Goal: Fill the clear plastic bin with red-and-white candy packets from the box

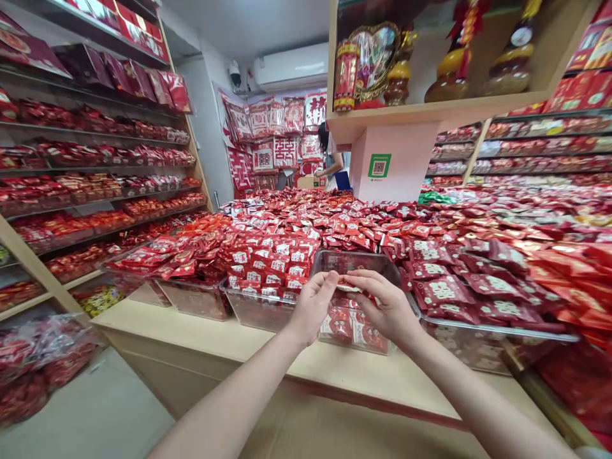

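My left hand and my right hand meet in front of me, both closed on one small red-and-white packet. Thumbs and fingertips pinch it at its two ends, and they cover much of it. Below and behind the hands stands a clear plastic bin whose upper part shows bare walls. Through its front, red-and-white packets lie low inside. To the left, rows of red packets with white print fill another bin. On the right, darker red packets are heaped in a wide bin.
A pale wooden counter carries the bins. Above to the right hangs a wooden display cabinet. Stocked shelves line the left wall. Plastic-bagged goods rest at lower left. Another person's arm shows at the back.
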Available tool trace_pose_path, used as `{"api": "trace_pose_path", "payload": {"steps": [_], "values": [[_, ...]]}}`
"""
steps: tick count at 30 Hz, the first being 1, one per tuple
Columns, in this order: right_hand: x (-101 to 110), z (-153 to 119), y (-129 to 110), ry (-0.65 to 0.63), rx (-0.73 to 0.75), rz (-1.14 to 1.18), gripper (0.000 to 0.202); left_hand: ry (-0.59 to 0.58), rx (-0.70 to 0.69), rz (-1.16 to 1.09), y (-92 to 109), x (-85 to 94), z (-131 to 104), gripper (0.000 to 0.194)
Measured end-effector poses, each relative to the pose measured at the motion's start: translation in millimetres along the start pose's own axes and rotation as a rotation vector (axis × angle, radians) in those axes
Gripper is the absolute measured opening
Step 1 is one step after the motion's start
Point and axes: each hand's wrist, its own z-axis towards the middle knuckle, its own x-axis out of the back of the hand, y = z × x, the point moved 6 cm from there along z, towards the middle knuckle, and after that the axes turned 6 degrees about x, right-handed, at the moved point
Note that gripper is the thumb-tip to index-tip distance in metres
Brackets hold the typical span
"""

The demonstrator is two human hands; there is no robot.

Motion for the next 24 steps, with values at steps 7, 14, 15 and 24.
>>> {"api": "trace_pose_path", "payload": {"steps": [7,14,15,24], "values": [[3.5,-3.9,24.3,0.045,-0.32,0.191,0.037,0.035,-0.123,0.137,-1.3,4.9,-1.7,0.031],[2.0,-7.7,40.3,0.108,-0.521,0.478,0.034,0.071,-0.238,0.147,-4.4,3.3,-2.9,0.045],[3.1,-7.7,40.8,0.126,-0.534,0.49,0.034,0.073,-0.244,0.144,-4.8,3.1,-2.9,0.044],[3.2,-3.7,33.9,0.113,-0.557,0.439,0.028,0.156,-0.202,0.054,-6.4,9.4,-2.3,0.041]]}}
